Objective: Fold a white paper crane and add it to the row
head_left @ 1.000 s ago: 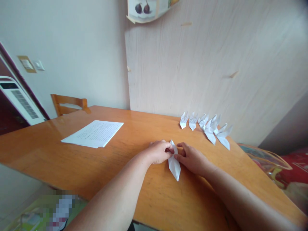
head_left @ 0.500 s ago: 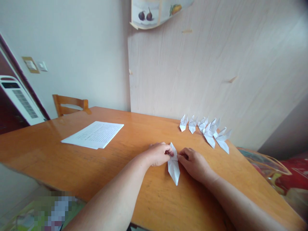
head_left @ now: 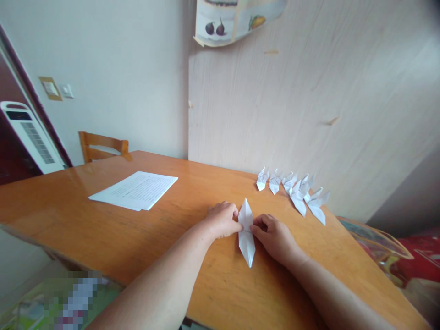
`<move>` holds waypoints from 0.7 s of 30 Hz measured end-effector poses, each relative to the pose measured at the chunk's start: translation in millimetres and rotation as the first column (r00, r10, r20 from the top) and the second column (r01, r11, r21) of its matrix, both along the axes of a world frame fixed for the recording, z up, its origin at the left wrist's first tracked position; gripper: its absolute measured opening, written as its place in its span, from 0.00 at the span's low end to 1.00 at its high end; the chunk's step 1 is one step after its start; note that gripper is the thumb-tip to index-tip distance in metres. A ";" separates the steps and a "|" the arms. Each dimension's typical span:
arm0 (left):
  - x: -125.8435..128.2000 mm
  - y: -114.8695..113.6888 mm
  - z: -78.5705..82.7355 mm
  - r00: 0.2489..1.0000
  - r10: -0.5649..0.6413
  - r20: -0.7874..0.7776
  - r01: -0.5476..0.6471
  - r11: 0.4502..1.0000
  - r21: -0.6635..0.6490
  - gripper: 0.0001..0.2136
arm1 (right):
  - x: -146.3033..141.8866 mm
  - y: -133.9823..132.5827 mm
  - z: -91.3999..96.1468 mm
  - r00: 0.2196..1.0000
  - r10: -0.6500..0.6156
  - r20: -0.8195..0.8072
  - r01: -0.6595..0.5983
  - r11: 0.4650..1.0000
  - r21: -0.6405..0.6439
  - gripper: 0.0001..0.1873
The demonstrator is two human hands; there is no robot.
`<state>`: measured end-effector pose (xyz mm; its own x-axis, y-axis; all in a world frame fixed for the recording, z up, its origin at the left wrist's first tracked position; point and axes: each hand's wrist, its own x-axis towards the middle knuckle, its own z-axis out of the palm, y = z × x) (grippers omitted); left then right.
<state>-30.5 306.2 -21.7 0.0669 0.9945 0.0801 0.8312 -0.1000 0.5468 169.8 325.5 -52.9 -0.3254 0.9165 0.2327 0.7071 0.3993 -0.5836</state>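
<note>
A white folded paper (head_left: 246, 250), long and narrow with pointed ends, lies on the wooden table (head_left: 206, 284) in front of me. My left hand (head_left: 223, 220) pinches its left edge near the middle, thumb on the paper. From the other side my right hand (head_left: 273, 233) grips the right edge at about the same height, thumb and curled fingers together. A crease runs across the paper between the two thumbs. Some of the fingertips are hidden behind the hands.
Several folded paper birds (head_left: 298, 197) stand in a row at the table's back right, near the wall panel. A stack of printed sheets (head_left: 135, 190) lies at the left. Beyond the table's far left edge is a wooden chair (head_left: 103, 146).
My left fingers have come off the paper's upper face to its left edge, baring the upper point. My right thumb has moved slightly further onto the paper. The camera view has shifted a little.
</note>
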 end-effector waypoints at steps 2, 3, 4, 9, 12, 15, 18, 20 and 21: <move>0.2 0.2 0.0 1.000 0.001 0.014 -0.001 1.000 -0.001 0.10 | 0.7 1.5 -1.7 1.000 0.007 -0.029 -0.007 1.000 0.003 0.07; 0.4 0.3 -0.2 1.000 -0.003 0.026 0.003 1.000 -0.001 0.09 | 1.1 2.1 -2.4 0.999 0.011 -0.051 -0.011 1.000 0.002 0.07; 0.9 0.5 -0.4 0.999 -0.011 0.042 0.011 1.000 -0.001 0.07 | 1.7 2.6 -2.8 0.997 0.014 -0.077 -0.014 1.000 0.001 0.08; 5.6 2.2 -4.7 0.984 -0.071 0.166 0.072 0.997 0.000 0.05 | 3.2 1.6 -2.0 0.956 -0.026 -0.291 0.005 0.997 -0.074 0.12; 9.3 2.7 -6.7 0.943 -0.070 0.325 0.077 0.997 -0.011 0.06 | 1.6 -1.8 0.4 0.882 -0.065 -0.467 -0.038 0.977 -0.209 0.16; 12.1 1.2 -4.6 0.860 -0.015 0.510 0.032 0.999 -0.025 0.08 | -0.6 -4.6 2.7 0.805 -0.057 -0.590 -0.105 0.966 -0.238 0.19; 14.0 -1.4 0.0 0.750 0.024 0.661 0.021 0.998 -0.060 0.12 | -2.1 -5.3 4.3 0.783 0.002 -0.622 -0.125 0.980 -0.154 0.18; 14.9 -2.3 2.1 0.679 0.034 0.734 0.032 0.997 -0.076 0.13 | -2.9 -5.6 6.0 0.787 0.020 -0.616 -0.123 0.985 -0.125 0.18; 15.1 -2.2 2.5 0.651 0.036 0.759 0.034 0.997 -0.076 0.14 | -3.5 -6.2 7.4 0.789 0.009 -0.615 -0.115 0.984 -0.133 0.18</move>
